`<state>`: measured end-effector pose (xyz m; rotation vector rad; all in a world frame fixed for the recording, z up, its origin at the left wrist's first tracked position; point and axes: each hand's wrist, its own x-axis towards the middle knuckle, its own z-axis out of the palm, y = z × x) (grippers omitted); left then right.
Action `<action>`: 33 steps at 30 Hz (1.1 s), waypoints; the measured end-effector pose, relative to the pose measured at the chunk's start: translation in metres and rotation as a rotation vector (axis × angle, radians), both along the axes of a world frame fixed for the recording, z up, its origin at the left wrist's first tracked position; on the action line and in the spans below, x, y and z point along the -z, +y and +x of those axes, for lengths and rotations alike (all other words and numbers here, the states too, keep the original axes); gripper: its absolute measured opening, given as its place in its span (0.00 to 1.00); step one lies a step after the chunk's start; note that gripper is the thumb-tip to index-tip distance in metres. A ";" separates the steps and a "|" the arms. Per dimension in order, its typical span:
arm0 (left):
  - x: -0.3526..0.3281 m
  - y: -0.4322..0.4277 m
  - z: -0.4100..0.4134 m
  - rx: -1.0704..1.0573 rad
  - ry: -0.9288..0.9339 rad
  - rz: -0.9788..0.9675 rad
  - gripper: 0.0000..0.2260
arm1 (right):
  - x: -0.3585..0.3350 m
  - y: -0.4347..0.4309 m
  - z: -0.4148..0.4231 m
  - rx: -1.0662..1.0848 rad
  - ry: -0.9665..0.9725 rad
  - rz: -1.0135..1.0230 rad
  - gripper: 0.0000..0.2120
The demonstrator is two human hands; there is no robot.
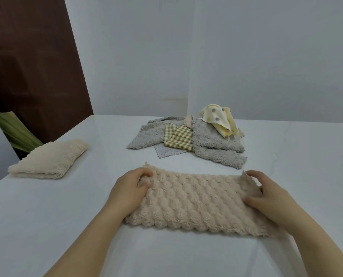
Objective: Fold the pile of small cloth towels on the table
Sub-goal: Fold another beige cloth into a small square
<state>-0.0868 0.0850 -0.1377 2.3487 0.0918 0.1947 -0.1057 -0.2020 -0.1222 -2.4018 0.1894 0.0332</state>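
Beige towel (196, 204), seemingly halved, lies by the tabletop (66, 206) front edge, far corners pinched by left hand (130, 190) and right hand (270, 198); a crosswise fold looks due next.

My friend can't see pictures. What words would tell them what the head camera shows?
The left hand and right hand pinch the far corners of a fluffy beige towel spread on a white table. Behind it lies a pile of unfolded grey, checked and dotted cloths, and a folded cream towel sits to the left.
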 end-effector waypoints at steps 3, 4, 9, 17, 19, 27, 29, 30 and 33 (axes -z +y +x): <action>0.003 -0.001 0.001 0.013 -0.021 0.079 0.12 | 0.004 0.003 0.003 0.074 -0.171 0.039 0.21; 0.004 -0.001 0.002 0.016 -0.033 0.158 0.13 | 0.005 0.005 0.004 0.087 -0.188 0.032 0.21; -0.002 -0.026 -0.009 0.125 -0.223 0.426 0.26 | 0.002 0.011 0.000 0.131 0.027 -0.197 0.27; 0.017 -0.065 -0.013 0.406 0.116 0.711 0.24 | 0.007 0.002 0.006 0.144 -0.032 -0.097 0.15; 0.016 -0.069 -0.013 0.397 0.140 0.722 0.23 | 0.007 0.000 0.007 0.179 -0.121 -0.039 0.14; 0.013 -0.090 -0.019 0.334 0.145 0.684 0.24 | 0.006 -0.011 0.007 0.280 -0.108 0.315 0.07; 0.012 -0.088 -0.020 0.312 0.096 0.643 0.25 | 0.004 -0.013 0.006 0.300 -0.077 0.507 0.06; 0.013 -0.087 -0.020 0.306 0.068 0.630 0.25 | 0.003 -0.013 0.006 0.304 -0.059 0.615 0.06; 0.013 -0.085 -0.022 0.337 0.061 0.668 0.25 | 0.004 -0.009 0.007 0.332 -0.047 0.838 0.04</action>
